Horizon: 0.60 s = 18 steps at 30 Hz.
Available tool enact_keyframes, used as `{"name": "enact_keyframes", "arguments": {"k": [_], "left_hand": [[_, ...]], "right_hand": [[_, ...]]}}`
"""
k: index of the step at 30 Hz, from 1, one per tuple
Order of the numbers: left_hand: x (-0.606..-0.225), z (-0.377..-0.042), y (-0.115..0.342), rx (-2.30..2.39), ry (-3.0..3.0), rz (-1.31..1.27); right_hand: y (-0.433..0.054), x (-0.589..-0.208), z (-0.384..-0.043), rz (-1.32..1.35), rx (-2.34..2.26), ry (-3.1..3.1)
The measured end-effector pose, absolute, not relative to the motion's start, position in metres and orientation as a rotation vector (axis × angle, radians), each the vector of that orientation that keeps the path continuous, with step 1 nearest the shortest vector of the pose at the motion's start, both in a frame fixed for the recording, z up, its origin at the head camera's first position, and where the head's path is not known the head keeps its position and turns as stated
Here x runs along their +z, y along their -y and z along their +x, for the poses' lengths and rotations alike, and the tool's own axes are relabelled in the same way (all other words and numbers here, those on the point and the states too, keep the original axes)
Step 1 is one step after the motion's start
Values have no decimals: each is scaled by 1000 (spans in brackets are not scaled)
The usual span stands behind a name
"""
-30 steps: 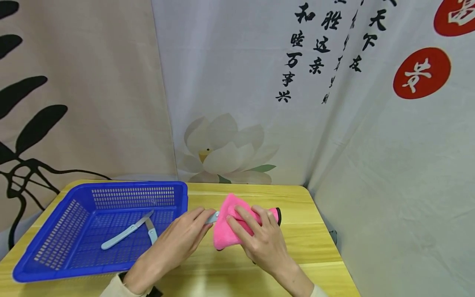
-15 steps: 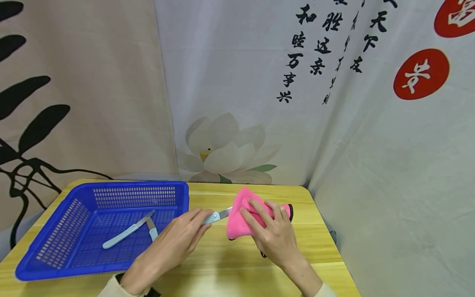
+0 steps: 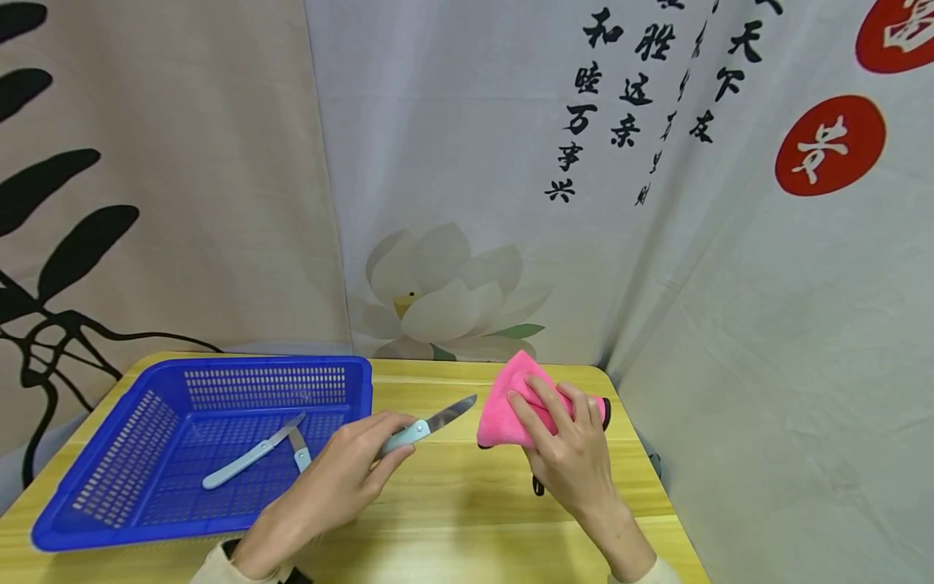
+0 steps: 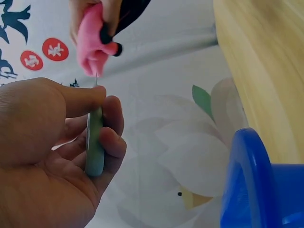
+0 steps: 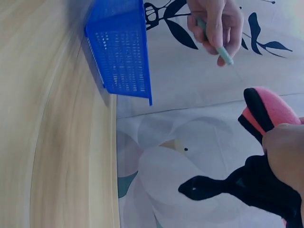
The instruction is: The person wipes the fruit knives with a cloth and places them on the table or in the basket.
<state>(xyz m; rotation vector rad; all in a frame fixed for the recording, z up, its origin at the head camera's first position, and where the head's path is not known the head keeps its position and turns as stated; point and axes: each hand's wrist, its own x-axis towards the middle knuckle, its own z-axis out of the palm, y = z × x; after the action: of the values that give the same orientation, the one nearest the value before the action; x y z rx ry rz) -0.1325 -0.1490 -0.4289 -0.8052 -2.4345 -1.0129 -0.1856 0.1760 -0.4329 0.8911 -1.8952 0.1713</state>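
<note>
My left hand (image 3: 339,478) grips the pale blue handle of a small folding knife (image 3: 430,427), its blade out and pointing right and slightly up. In the left wrist view the thumb and fingers wrap that handle (image 4: 95,145). To the right, my right hand (image 3: 572,454) holds a folded pink cloth (image 3: 505,405) with black edging, apart from the blade tip. In the right wrist view a black loop (image 5: 204,186) hangs from the pink cloth (image 5: 271,105). Both hands are above the table.
A blue plastic basket (image 3: 109,531) stands on the left of the wooden table (image 3: 430,539). Inside it lie two more pale-handled knives, one of them an open knife (image 3: 244,462), the other a knife (image 3: 299,450) partly behind my left arm. Printed curtains (image 3: 467,162) hang behind the table.
The cloth in my right hand has moved right and up, off the knife, so the whole blade shows. My left hand has shifted slightly left, still gripping the handle.
</note>
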Motion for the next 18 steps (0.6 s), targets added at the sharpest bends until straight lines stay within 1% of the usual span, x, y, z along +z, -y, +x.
{"name": "enact_keyframes", "arguments": {"k": [6,11,18], "left_hand": [[-431,-137,148,-1152,2414,-778],[-432,-137,146,-1164,2359,-765],[-431,-135,142,-1175,2328,-721]], "right_hand": [[-160,-429,-179,1003,202,1753],[-143,-431,-174,1102,162,1700],[-127,-432,-170,1142,106,1639]]}}
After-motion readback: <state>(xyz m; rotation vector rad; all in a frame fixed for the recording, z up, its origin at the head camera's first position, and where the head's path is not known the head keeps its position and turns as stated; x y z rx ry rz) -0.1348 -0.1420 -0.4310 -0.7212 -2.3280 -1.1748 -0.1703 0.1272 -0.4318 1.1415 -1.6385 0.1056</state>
